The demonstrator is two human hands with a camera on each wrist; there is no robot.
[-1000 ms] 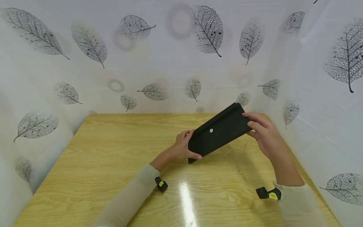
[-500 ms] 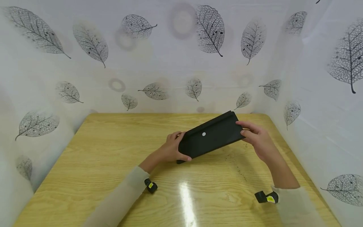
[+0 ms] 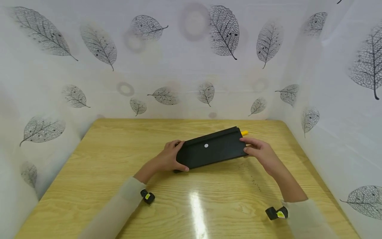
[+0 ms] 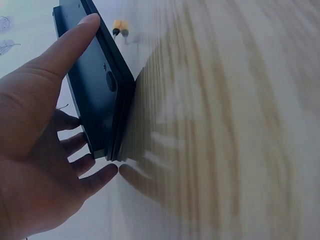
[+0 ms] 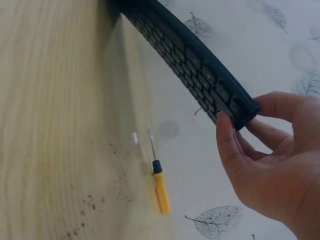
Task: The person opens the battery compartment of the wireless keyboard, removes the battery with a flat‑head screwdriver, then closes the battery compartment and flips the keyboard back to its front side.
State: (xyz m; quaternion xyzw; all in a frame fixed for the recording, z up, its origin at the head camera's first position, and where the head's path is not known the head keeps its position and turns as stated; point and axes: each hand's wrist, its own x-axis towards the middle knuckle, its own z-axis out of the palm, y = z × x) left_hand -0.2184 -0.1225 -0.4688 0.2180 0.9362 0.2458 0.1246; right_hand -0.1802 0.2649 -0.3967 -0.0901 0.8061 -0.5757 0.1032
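A black keyboard [image 3: 219, 151] is held between both hands above the table, its right end higher than its left in the head view. That view shows its smooth underside with a white round dot, while the right wrist view shows rows of keys [image 5: 192, 67] on the opposite face. My left hand [image 3: 167, 158] grips the left end, thumb along the near edge and fingers at the far side. At the other end, my right hand [image 3: 264, 155] pinches the corner between fingers and thumb. A screwdriver [image 5: 161, 192] with a yellow handle lies beyond the right end.
The wooden table [image 3: 134, 132] has dark specks near its right part. A pale curtain [image 3: 176, 59] printed with leaves stands behind and along both sides. Each sleeve bears a small black wrist device, one on the left [image 3: 147, 197] and one on the right [image 3: 277, 213].
Both hands have shifted left and lowered the keyboard's right end, so it slopes less. The screwdriver's yellow handle has come into view behind that end.
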